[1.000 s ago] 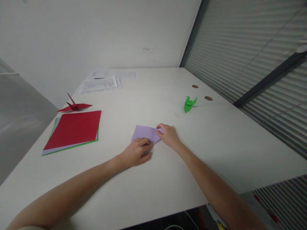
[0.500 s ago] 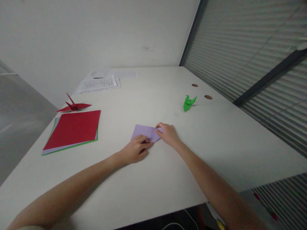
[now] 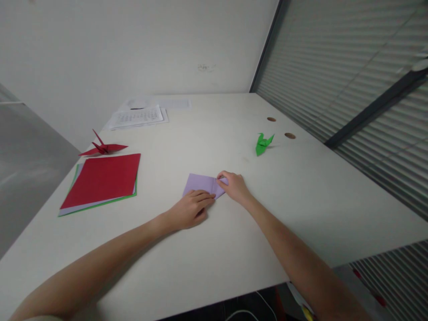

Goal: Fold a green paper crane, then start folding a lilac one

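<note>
A folded piece of purple origami paper (image 3: 200,181) lies flat on the white table, with a crease running across it towards its right part. Stretched over its near edge, the fingers of my left hand (image 3: 192,208) lie flat and press on the paper near the crease. The thumb sits lower, on the table side. My right hand (image 3: 234,185) pinches the right end of the paper between thumb and forefinger. Part of the paper's near edge is hidden beneath the left fingers.
A stack of square origami sheets (image 3: 103,180), red on top, lies at left. Behind it stands a red paper crane (image 3: 104,148). A green paper crane (image 3: 263,144) stands at right, near two table holes. Written papers (image 3: 137,117) lie at the back left. Window blinds (image 3: 334,58) line the right side.
My left fingers have straightened and slid slightly to the right along the paper's near edge. The right hand keeps its pinch in the same place.
</note>
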`<state>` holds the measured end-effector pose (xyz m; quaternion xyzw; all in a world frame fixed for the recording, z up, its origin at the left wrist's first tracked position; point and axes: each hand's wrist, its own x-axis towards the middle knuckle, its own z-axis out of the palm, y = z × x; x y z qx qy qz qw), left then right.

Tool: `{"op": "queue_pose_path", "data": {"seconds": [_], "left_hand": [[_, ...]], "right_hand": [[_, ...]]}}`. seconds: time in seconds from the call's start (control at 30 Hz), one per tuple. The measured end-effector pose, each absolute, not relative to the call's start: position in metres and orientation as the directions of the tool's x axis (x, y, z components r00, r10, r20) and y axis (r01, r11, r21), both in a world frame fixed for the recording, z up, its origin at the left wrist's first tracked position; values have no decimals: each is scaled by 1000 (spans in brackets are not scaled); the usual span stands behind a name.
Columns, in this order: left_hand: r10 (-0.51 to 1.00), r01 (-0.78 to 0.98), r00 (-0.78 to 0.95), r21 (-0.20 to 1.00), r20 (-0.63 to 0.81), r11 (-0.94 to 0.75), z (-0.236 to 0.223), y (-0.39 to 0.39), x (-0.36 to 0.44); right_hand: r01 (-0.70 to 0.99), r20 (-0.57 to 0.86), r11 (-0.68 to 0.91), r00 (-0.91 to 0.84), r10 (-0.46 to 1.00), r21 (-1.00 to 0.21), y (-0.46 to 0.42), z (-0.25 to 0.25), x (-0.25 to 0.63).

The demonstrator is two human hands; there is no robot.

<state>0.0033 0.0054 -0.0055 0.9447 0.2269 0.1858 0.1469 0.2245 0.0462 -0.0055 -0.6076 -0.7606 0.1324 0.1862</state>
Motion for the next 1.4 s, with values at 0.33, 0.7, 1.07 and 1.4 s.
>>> {"op": "queue_pose_path", "data": {"seconds": [0.33, 0.7, 1.07, 1.4], "left_hand": [[488, 393, 838, 351, 243, -850, 1, 3, 6], [485, 402, 846, 334, 220, -853, 0, 3, 6], [480, 400, 851, 330, 214, -855, 2, 3, 6], [453, 379, 867, 315, 209, -870, 2, 5, 5]], "right_hand": [[890, 115, 220, -190, 975, -399, 45, -2, 222], [934, 151, 136, -89, 984, -331, 44, -4, 213], [926, 136, 118, -74, 988, -359, 45, -4, 214], [949, 130, 113, -78, 988, -294, 46, -4, 213]]}}
